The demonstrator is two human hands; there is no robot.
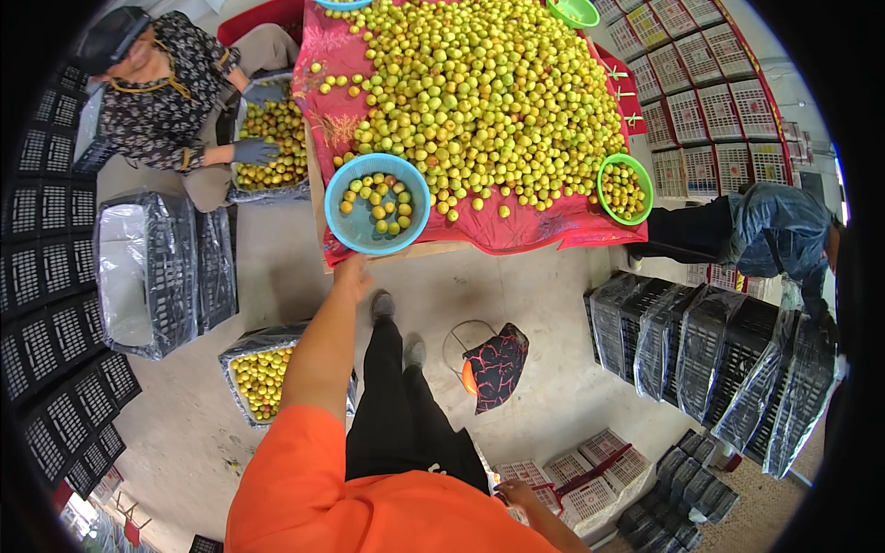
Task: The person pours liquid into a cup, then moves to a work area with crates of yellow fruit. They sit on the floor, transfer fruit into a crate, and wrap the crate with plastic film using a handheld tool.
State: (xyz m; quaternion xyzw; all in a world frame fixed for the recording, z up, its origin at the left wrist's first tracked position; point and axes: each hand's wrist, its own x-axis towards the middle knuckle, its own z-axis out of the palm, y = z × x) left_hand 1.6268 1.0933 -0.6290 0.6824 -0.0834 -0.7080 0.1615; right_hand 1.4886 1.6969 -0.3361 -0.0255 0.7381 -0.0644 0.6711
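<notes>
A table under a red cloth [518, 225] bears a large heap of yellow-green, plum-sized round fruit [470, 104]. At the table's near left corner sits a blue plastic basket [334, 222] with a loose layer of the fruit in it. My left hand [351, 276] is at the table edge just below this basket; whether its fingers grip anything is unclear. Low at my right side is my right hand [515, 492], partly hidden by my orange shirt, near a small thing I cannot make out. A green basket [648, 200] of fruit stands at the near right corner.
A person in grey gloves [256, 151] handles fruit in a lined crate [273, 197] at the left. Another person [774, 225] bends over plastic-wrapped black crates [698, 352] on the right. A covered stool [499, 366] and a fruit-filled crate [231, 352] stand on the floor beside me.
</notes>
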